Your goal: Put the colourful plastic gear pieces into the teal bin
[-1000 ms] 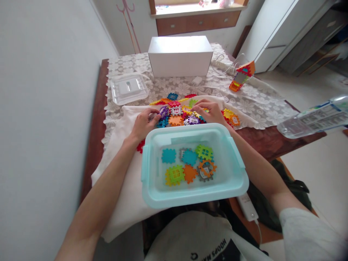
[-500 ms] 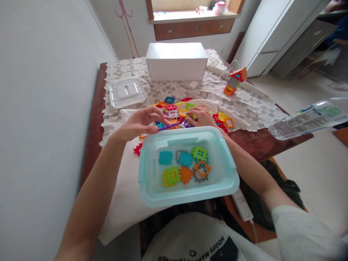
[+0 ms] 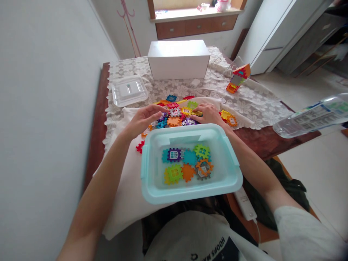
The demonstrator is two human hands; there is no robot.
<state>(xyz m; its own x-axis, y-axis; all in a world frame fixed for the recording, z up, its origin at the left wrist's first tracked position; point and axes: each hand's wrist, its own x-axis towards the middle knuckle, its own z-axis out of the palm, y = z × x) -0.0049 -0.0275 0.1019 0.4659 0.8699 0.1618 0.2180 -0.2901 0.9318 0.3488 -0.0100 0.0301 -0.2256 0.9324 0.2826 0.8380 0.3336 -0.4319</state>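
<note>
A pale turquoise plastic bin (image 3: 152, 195) sits close to my body, with several flat notched building pieces inside. Among them a purple window piece (image 3: 174, 154) overlaps a blue one, and an orange piece (image 3: 188, 172) lies lower down. Beyond the bin's far rim is a pile of mixed pieces, including a grey window piece (image 3: 174, 112). My left hand (image 3: 144, 119) hovers at the pile's left side, fingers stretched and holding nothing. On the pile's right side, the thumb and fingers of my right hand (image 3: 208, 113) close around a yellow piece (image 3: 198, 113), partly hidden.
A white box (image 3: 178, 67) stands at the back of the cloth-covered table, with a clear lid (image 3: 129, 90) to its left. An assembled toy house (image 3: 238, 78) stands at the right. A clear plastic bottle (image 3: 312, 115) juts in from the right edge.
The purple window piece has left my left hand and now lies in the bin on a blue piece. That hand's fingers have straightened. My right hand has shifted slightly right.
</note>
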